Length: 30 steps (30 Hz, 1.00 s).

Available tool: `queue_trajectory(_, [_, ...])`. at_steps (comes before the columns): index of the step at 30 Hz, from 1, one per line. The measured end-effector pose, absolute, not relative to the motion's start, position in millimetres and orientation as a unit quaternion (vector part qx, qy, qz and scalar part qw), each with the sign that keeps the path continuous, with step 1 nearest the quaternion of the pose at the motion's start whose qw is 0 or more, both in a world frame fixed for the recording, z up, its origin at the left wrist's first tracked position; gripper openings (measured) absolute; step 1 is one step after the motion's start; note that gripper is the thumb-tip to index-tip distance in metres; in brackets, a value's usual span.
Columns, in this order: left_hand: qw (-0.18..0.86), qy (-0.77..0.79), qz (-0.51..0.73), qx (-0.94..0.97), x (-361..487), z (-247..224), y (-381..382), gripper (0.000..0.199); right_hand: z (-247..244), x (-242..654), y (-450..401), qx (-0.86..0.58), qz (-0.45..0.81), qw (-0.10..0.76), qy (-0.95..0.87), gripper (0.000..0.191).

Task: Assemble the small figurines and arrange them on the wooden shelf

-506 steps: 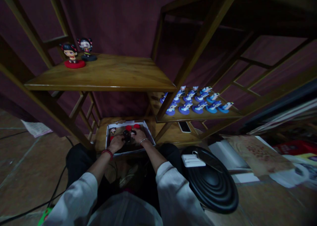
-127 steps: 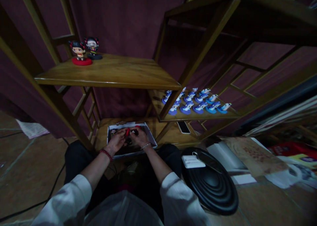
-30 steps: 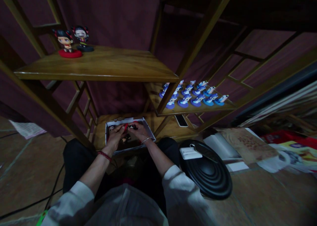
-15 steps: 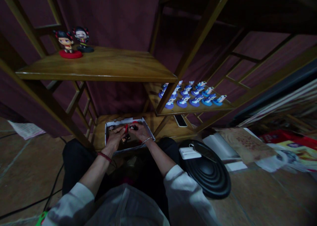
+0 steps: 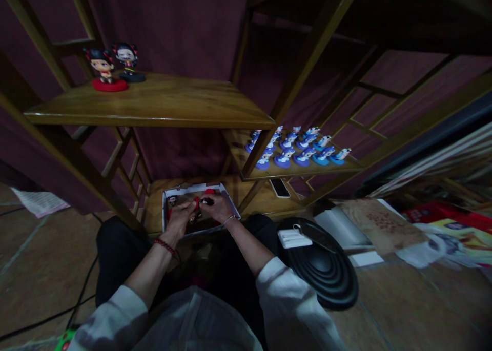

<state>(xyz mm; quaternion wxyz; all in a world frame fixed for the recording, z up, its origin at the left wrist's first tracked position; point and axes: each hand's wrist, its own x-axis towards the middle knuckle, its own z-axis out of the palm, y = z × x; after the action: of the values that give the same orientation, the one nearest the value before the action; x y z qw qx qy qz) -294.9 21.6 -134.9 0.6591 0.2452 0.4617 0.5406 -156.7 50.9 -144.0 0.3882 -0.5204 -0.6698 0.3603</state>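
Observation:
Both hands are over a shallow white-edged box [image 5: 167, 217] on the lowest shelf. My left hand [image 5: 181, 217] is closed on a small red piece [image 5: 197, 202]. Right beside it, my right hand [image 5: 218, 209] grips a dark-haired figurine [image 5: 206, 201] near the red piece; whether the two touch is too small to tell. Another dark figurine [image 5: 172, 200] lies in the box's back left corner, and something red [image 5: 209, 191] shows behind my right hand.
Two figurines [image 5: 103, 66] stand on the upper shelf [image 5: 165, 102]. Several blue and purple figurines [image 5: 305, 156] fill the right shelf, above a phone [image 5: 280, 188]. A black ridged disc [image 5: 323, 269] holds a white case [image 5: 295, 238]. Cables lie on the left floor.
My hands have shifted slightly within the box, and the figurine in my right hand sits a little lower and closer to the red piece. The shelves look the same.

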Motion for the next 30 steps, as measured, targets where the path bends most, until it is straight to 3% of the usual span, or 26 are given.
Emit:
queue_trajectory(10, [0.682,0.407,0.570,0.210,-297.2,-126.6,24.2,0.020,-120.7,-157.2,52.5,-0.494,0.295,0.365,-0.732,0.016])
queue_trajectory(18, [0.694,0.384,0.585,0.169,-299.8,-123.8,28.4,0.004,-113.4,-155.3,57.2,-0.499,0.331,0.366,-0.712,0.031])
queue_trajectory(30, [0.713,0.379,0.574,0.137,-295.6,-115.2,23.2,0.011,-114.3,-159.0,52.4,-0.501,0.360,0.400,-0.678,0.032])
